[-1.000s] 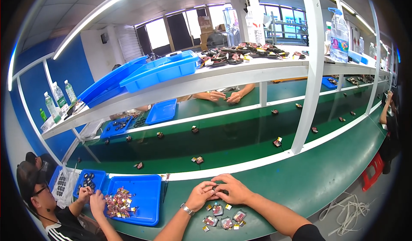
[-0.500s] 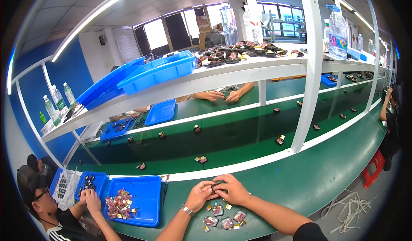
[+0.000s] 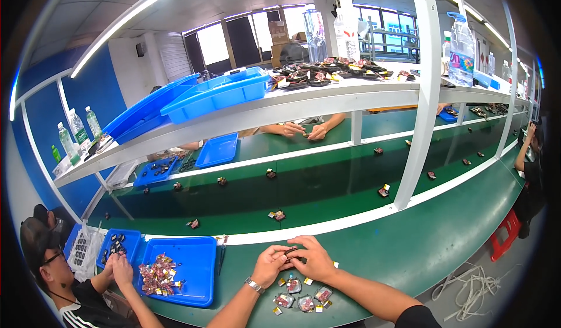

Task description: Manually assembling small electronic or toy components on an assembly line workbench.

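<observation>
My left hand point(image 3: 269, 265), with a metal watch on its wrist, and my right hand point(image 3: 314, 260) meet over the green bench. The fingertips of both close on a small dark part point(image 3: 290, 251), mostly hidden by the fingers. Just below my hands lies a cluster of several small electronic assemblies point(image 3: 305, 303), pinkish-red inside pale rims, with yellow and white tabs. To the left of my forearm, a blue tray point(image 3: 201, 269) holds a heap of similar reddish pieces point(image 3: 159, 276). Black tweezers point(image 3: 222, 249) lie by the tray's right edge.
A conveyor belt point(image 3: 327, 193) carrying scattered assemblies runs beyond a white rail. A white post point(image 3: 418, 106) rises right of my hands, supporting a shelf with trays, bottles and dark parts. A co-worker point(image 3: 64, 269) sits at left beside another blue tray point(image 3: 133, 241). White cables point(image 3: 467, 293) lie on the floor.
Parts on the belt have shifted slightly to the right. My hands keep nearly the same place and grip. Another person's hand now shows near the far-right blue tray.
</observation>
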Available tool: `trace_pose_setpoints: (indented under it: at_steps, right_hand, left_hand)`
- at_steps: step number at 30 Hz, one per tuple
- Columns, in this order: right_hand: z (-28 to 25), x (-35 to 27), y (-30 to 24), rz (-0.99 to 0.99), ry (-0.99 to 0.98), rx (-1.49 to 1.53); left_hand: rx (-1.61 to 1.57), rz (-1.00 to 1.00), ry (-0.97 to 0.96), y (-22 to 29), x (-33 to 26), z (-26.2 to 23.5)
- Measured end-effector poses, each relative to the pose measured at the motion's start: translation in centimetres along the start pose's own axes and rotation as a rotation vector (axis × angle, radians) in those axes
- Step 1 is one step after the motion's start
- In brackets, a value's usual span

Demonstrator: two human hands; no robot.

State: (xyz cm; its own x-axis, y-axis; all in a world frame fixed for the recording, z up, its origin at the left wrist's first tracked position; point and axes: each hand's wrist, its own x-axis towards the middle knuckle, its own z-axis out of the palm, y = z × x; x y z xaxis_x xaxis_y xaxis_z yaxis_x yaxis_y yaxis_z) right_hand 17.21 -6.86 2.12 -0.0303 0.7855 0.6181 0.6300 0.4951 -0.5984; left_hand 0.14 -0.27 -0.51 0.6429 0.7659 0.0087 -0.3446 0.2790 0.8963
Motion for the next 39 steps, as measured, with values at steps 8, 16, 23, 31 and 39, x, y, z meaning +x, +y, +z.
trace_pose_setpoints:
  at_steps: [8,16,23,31,39]
  right_hand:
    - [0.6,0.4,0.1,-0.022,0.009,0.032]
    - [-0.4,0.2,-0.1,-0.020,-0.045,-0.006]
    - [-0.4,0.7,0.0,-0.137,-0.014,-0.058]
    - [-0.3,0.8,-0.1,-0.155,0.015,-0.141]
    - [0.0,0.5,0.0,-0.114,0.045,-0.141]
  left_hand:
    - [0.057,0.066,0.065,-0.2,0.0,0.4]
    - [0.008,0.016,0.104,-0.2,-0.2,1.4]
    - [-0.020,-0.007,0.099,-0.4,0.0,0.7]
    - [-0.041,0.001,0.117,-0.4,0.0,0.7]
    - [-0.058,-0.021,0.090,-0.4,0.1,0.4]
